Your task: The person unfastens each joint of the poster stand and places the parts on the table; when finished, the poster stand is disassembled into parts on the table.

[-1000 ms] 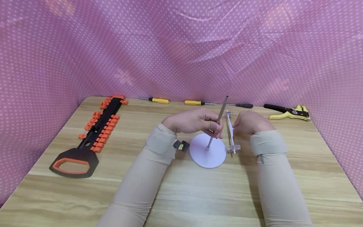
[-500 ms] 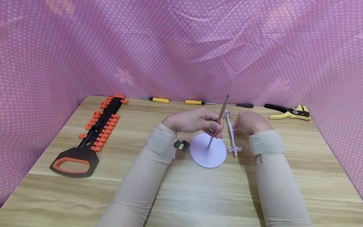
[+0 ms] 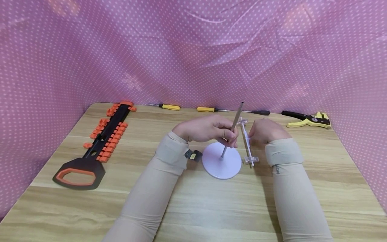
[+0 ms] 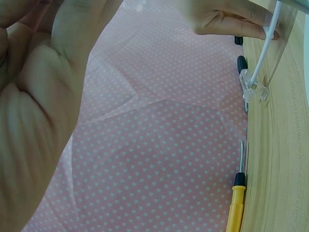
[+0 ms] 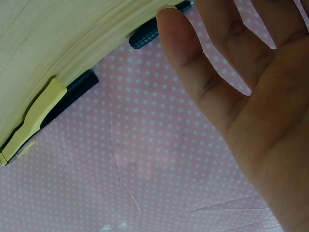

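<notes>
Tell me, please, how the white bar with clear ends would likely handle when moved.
The white bar is probably stiff, since it runs straight between its clear end pieces. It seems light, being thin and pinched in the right hand. Those glassy-looking ends may prove fragile.

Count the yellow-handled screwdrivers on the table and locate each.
2: one screwdriver lies along the far edge nearer the black-and-orange rack; another screwdriver lies beyond the left hand.

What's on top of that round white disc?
A thin grey rod rises from the middle of the disc. The left grip pinches the rod and covers part of it, so that bit can't be seen.
</notes>
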Demonstrator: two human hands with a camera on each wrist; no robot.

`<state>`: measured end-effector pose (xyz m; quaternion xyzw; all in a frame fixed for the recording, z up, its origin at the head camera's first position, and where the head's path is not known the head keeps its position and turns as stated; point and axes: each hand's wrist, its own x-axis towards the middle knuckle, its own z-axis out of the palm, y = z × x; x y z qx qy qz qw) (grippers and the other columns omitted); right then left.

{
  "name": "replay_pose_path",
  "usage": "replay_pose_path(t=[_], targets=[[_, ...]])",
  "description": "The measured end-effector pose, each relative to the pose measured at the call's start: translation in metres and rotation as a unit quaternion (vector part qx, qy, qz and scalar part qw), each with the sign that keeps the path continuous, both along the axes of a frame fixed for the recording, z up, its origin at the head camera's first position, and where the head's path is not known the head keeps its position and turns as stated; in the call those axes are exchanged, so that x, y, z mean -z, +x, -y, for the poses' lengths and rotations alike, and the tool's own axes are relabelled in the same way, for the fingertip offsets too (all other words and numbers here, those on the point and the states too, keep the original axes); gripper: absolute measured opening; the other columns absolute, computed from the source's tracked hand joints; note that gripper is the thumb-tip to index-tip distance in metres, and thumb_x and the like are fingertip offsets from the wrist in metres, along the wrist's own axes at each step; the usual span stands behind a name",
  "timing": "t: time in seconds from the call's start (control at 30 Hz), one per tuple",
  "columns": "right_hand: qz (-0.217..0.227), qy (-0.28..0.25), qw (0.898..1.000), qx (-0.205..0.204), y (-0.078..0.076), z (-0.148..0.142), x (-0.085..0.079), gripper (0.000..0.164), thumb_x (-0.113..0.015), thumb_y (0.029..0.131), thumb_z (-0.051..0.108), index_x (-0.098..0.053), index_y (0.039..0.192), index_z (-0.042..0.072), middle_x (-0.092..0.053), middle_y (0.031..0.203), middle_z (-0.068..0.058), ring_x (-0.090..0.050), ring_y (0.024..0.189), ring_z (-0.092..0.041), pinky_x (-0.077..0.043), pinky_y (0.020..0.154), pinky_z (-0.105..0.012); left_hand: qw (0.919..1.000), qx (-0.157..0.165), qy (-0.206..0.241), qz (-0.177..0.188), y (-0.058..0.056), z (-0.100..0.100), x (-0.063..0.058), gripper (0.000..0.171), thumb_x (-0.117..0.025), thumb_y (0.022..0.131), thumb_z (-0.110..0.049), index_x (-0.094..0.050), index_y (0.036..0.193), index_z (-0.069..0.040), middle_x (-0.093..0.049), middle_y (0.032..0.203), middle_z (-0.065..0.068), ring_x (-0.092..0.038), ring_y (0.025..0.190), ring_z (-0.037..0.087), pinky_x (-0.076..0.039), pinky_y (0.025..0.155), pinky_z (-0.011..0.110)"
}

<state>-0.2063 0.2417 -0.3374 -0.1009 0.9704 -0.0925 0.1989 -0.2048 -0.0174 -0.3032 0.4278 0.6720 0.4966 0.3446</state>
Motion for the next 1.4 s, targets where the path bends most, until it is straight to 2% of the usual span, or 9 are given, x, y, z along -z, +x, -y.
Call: replay_pose_path(t=[0.43,0.53,0.7,0.8,0.9,1.0,1.07,1.23,1.4], targets=[[-0.002,0.000,1.000,-0.002,-0.001,0.001,0.001,0.019,-0.076,0.090,0.021,-0.085,0.106,0.017,-0.075,0.122,-0.017,-0.066,0.100,-0.030,-0.058,0.085,-0.053,1.0000,0.000,0.000,-0.002,0.001,0.001,0.001,0.019,-0.053,0.110,-0.006,-0.065,0.096,-0.001,-0.073,0.101,0.013,-0.073,0.101,0.021,-0.063,0.098,0.045],[-0.003,0.003,1.000,-0.004,0.001,0.001,-0.001,0.021,-0.073,0.093,0.020,-0.084,0.110,0.015,-0.074,0.126,-0.019,-0.068,0.108,-0.037,-0.058,0.089,-0.057,1.0000,-0.002,-0.001,0.000,0.001,0.001,0.001,0.019,-0.053,0.110,-0.006,-0.064,0.095,-0.001,-0.072,0.100,0.013,-0.073,0.100,0.020,-0.063,0.097,0.042],[-0.095,-0.026,0.995,-0.016,0.009,0.007,-0.020,0.031,-0.066,0.102,0.022,-0.077,0.125,0.005,-0.074,0.127,-0.022,-0.069,0.116,-0.048,-0.055,0.097,-0.065,1.0000,-0.002,0.002,0.001,0.002,0.001,0.001,0.019,-0.053,0.110,-0.006,-0.066,0.098,0.000,-0.072,0.099,0.013,-0.072,0.098,0.019,-0.062,0.099,0.047],[-0.204,-0.111,0.972,-0.010,0.019,0.014,-0.039,0.032,-0.060,0.108,0.031,-0.081,0.114,0.007,-0.080,0.104,-0.017,-0.074,0.092,-0.036,-0.059,0.081,-0.051,1.0000,0.002,0.003,-0.002,0.002,0.001,0.001,0.018,-0.053,0.110,-0.006,-0.068,0.102,0.001,-0.072,0.100,0.013,-0.072,0.098,0.019,-0.062,0.099,0.048],[-0.264,-0.255,0.930,0.010,0.036,0.025,-0.060,0.036,-0.055,0.110,0.038,-0.082,0.110,0.014,-0.078,0.090,-0.006,-0.070,0.081,-0.019,-0.054,0.074,-0.034,1.0000,0.004,0.002,-0.008,0.002,0.001,0.001,0.019,-0.053,0.110,-0.007,-0.069,0.103,0.001,-0.073,0.100,0.013,-0.072,0.098,0.019,-0.063,0.098,0.043],[-0.264,-0.394,0.881,-0.004,0.054,0.037,-0.075,0.036,-0.052,0.112,0.035,-0.081,0.116,0.015,-0.079,0.097,0.001,-0.069,0.086,-0.012,-0.054,0.077,-0.025,1.0000,0.004,-0.001,-0.008,0.002,0.001,0.001,0.018,-0.054,0.110,-0.007,-0.069,0.104,0.001,-0.073,0.101,0.013,-0.073,0.101,0.020,-0.063,0.097,0.038],[-0.242,-0.445,0.862,-0.035,0.064,0.044,-0.082,0.032,-0.053,0.112,0.026,-0.080,0.116,0.011,-0.079,0.102,0.004,-0.070,0.089,-0.013,-0.056,0.084,-0.023,1.0000,0.001,-0.004,-0.008,0.001,0.001,0.001,0.017,-0.054,0.110,-0.006,-0.068,0.105,0.003,-0.073,0.103,0.015,-0.074,0.105,0.024,-0.063,0.097,0.036],[-0.256,-0.432,0.859,-0.099,0.074,0.055,-0.085,0.016,-0.067,0.104,0.011,-0.081,0.096,0.010,-0.080,0.101,0.002,-0.073,0.090,-0.009,-0.057,0.084,-0.021,1.0000,-0.006,-0.002,0.004,0.002,0.001,0.002,0.014,-0.051,0.109,0.000,-0.063,0.104,0.005,-0.071,0.110,0.019,-0.075,0.107,0.027,-0.062,0.100,0.044],[-0.281,-0.408,0.862,-0.109,0.074,0.056,-0.085,0.018,-0.069,0.102,0.009,-0.082,0.090,0.013,-0.079,0.095,-0.001,-0.072,0.087,-0.006,-0.057,0.084,-0.019,0.9999,0.002,-0.009,-0.009,0.001,0.002,0.001,0.013,-0.055,0.108,-0.003,-0.066,0.104,0.002,-0.072,0.108,0.015,-0.075,0.103,0.022,-0.063,0.099,0.042]])
